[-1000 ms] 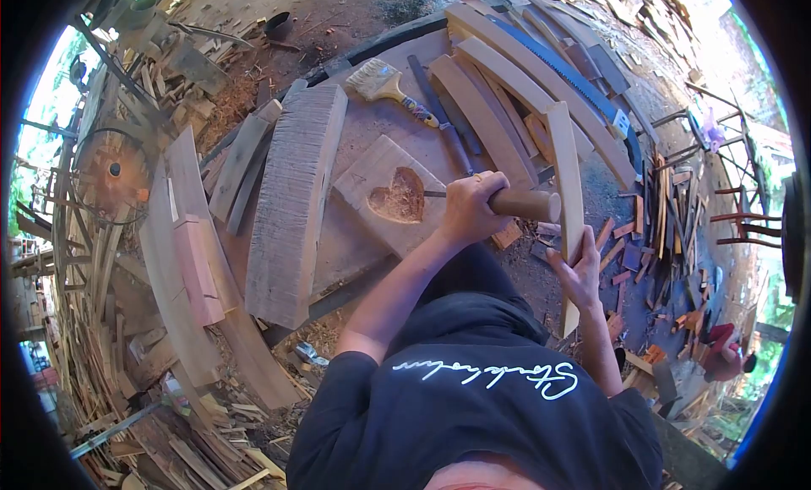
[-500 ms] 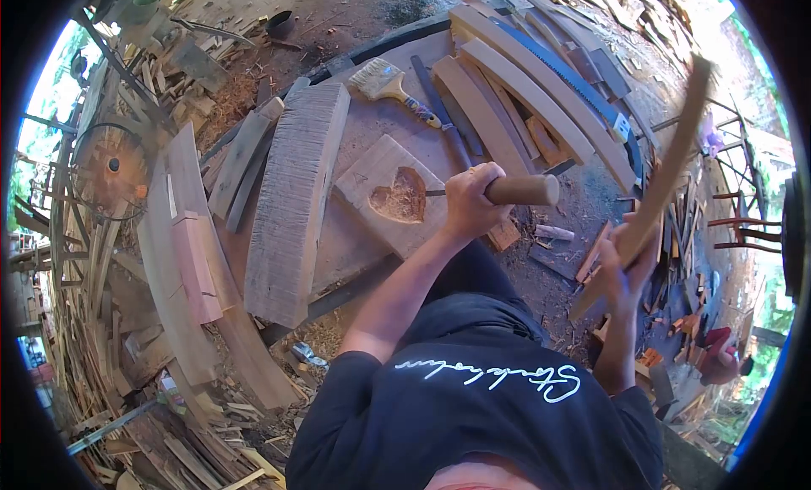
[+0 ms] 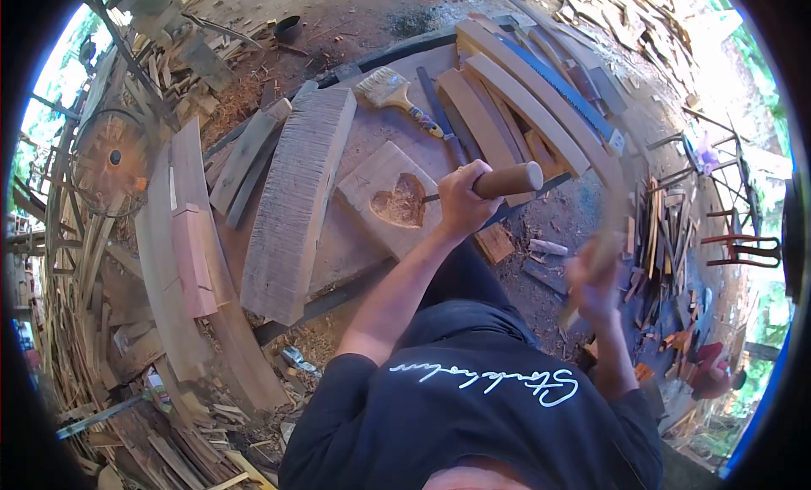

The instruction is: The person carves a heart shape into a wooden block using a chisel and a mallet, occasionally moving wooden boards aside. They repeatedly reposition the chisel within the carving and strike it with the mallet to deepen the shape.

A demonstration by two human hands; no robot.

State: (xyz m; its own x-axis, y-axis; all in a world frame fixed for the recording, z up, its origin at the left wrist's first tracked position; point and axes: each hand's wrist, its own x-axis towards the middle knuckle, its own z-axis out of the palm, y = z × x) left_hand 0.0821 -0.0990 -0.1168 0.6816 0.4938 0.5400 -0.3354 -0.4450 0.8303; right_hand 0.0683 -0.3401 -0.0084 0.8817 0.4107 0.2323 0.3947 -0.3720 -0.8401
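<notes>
My left hand (image 3: pixel 463 204) is closed around a chisel (image 3: pixel 512 180), its thick wooden handle sticking out past the fist. The thin blade reaches the right edge of a heart-shaped hollow (image 3: pixel 399 201) holding loose chips. That hollow is cut into a square wooden block (image 3: pixel 359 193) lying tilted on the workbench (image 3: pixel 338 266). On the right, my right hand (image 3: pixel 593 289) grips a long wooden stick (image 3: pixel 610 228), blurred by motion and apart from the chisel.
Left of the block lies a thick rough beam (image 3: pixel 291 211). Beyond it are a paintbrush (image 3: pixel 384 89), curved wooden pieces (image 3: pixel 532 110) and a blue handsaw (image 3: pixel 557 84). Long boards (image 3: pixel 169 279) lie at left, a round fan (image 3: pixel 114 158) behind them. Scrap wood covers the ground.
My right hand has swung the stick down and to the left, closer to the chisel handle. My left hand keeps the chisel at the hollow's edge; the whole view has shifted slightly.
</notes>
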